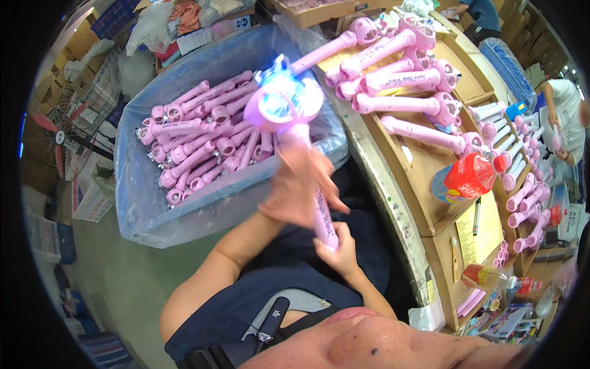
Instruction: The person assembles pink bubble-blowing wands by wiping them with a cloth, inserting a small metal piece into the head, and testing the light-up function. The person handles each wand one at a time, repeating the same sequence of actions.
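A pink toy wand [323, 221] stands tilted up in front of me, its round head [284, 101] glowing bright blue. Around the bottom end of its handle my right hand [339, 251] is closed. Higher up, just below the head, my left hand [296, 190] is at the handle, smeared by motion, with its fingers stretched and apart. Whether its palm touches the wand I cannot tell. Beyond, a big blue bin [215, 216] lined with clear plastic holds a heap of similar pink wands [203, 138].
On the workbench [399, 215] to the right lie more pink wands [405, 80], a red-labelled drink bottle [465, 178], a pen [477, 215] on yellow paper and another bottle [488, 277]. A person in a white shirt [565, 111] works at the far right. Wire baskets [98, 80] stand at left.
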Demonstrator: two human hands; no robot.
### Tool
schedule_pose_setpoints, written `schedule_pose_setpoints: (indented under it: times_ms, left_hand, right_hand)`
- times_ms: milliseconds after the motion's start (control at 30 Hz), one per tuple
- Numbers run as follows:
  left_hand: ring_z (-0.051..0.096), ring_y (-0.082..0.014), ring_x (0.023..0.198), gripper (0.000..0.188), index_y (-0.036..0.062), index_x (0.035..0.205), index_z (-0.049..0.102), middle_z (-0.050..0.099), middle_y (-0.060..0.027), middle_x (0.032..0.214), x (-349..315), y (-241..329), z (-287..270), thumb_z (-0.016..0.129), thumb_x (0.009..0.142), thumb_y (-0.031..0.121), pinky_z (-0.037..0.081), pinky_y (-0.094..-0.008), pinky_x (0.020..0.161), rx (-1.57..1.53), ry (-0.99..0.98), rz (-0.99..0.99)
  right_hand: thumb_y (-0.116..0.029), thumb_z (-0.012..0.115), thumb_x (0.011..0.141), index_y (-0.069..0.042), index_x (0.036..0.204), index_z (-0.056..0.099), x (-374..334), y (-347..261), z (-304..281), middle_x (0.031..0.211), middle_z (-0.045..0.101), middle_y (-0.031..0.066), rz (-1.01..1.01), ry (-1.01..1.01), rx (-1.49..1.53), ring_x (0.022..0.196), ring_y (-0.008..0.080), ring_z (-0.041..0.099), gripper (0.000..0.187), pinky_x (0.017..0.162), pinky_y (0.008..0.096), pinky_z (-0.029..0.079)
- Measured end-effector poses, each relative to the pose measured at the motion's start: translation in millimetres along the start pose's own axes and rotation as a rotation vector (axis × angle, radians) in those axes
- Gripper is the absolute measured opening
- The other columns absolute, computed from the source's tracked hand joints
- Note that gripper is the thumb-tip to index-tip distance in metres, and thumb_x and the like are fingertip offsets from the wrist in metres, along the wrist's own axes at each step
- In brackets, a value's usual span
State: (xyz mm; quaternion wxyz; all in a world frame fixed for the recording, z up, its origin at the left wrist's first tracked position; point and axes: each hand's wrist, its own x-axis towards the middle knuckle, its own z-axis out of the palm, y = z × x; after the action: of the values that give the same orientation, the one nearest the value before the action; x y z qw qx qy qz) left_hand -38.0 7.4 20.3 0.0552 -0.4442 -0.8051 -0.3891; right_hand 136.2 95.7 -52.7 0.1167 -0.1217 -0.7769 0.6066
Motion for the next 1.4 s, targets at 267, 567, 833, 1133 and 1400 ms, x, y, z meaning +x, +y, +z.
schedule_pose_setpoints:
  times_ms: [267, 567, 833, 1133, 1400]
  left_hand:
    - [0.054, -0.0272, 0.076, 0.014, 0.0059, 0.085, 0.061, 0.057, -0.0105, 0.08, -6.0, 33.2, -1.5, 0.059, 0.074, 0.015, 0.044, -0.0404, 0.074, 0.626, 0.167, -0.08]
    - [0.052, -0.0293, 0.074, 0.026, 0.0053, 0.088, 0.062, 0.057, -0.0083, 0.08, -28.4, 15.8, 4.6, 0.067, 0.068, 0.021, 0.044, -0.0398, 0.064, 0.169, -0.192, -0.05]
    - [0.058, -0.015, 0.072, 0.021, -0.0016, 0.089, 0.057, 0.054, -0.0076, 0.074, -43.3, 60.9, 27.9, 0.069, 0.083, 0.014, 0.046, -0.0324, 0.05, -0.65, -0.301, -0.779]
    - [0.062, -0.0183, 0.055, 0.027, 0.0043, 0.078, 0.055, 0.063, -0.0053, 0.062, 16.8, 48.2, -7.2, 0.071, 0.075, 0.025, 0.046, -0.0309, 0.045, -0.231, -0.366, 0.068]
    - [0.059, -0.0165, 0.063, 0.025, 0.013, 0.066, 0.055, 0.06, 0.0001, 0.067, -58.2, 54.2, 24.2, 0.079, 0.068, 0.022, 0.042, -0.037, 0.053, -0.172, -0.327, -0.333]
  right_hand:
    - [-0.017, 0.077, 0.077, -0.001, 0.106, 0.054, -16.7, -5.8, -2.4, 0.086, 0.066, 0.0075, 0.014, 0.131, -0.001, 0.08, 0.0131, 0.063, 0.041, 0.073, 0.029, 0.051]
    - [-0.006, 0.058, 0.093, 0.004, 0.118, 0.059, 73.1, -29.7, -60.7, 0.1, 0.067, 0.0134, 0.008, 0.072, 0.366, 0.087, 0.0212, 0.066, 0.026, 0.084, 0.0319, 0.051]
    - [-0.023, 0.073, 0.088, -0.005, 0.136, 0.039, 166.7, -85.1, -58.1, 0.112, 0.062, 0.0124, -0.239, 0.302, 0.714, 0.087, 0.0219, 0.067, 0.062, 0.069, 0.0341, 0.057]
    - [-0.014, 0.075, 0.086, -0.004, 0.138, 0.035, 148.5, -71.2, -23.4, 0.121, 0.056, 0.0116, -0.113, 0.385, 0.628, 0.101, 0.0214, 0.061, 0.066, 0.079, 0.0392, 0.059]
    - [-0.016, 0.075, 0.085, -0.001, 0.13, 0.04, 170.6, -68.7, -80.5, 0.111, 0.06, 0.0137, -0.264, 0.427, 0.778, 0.086, 0.0211, 0.067, 0.059, 0.073, 0.0348, 0.059]
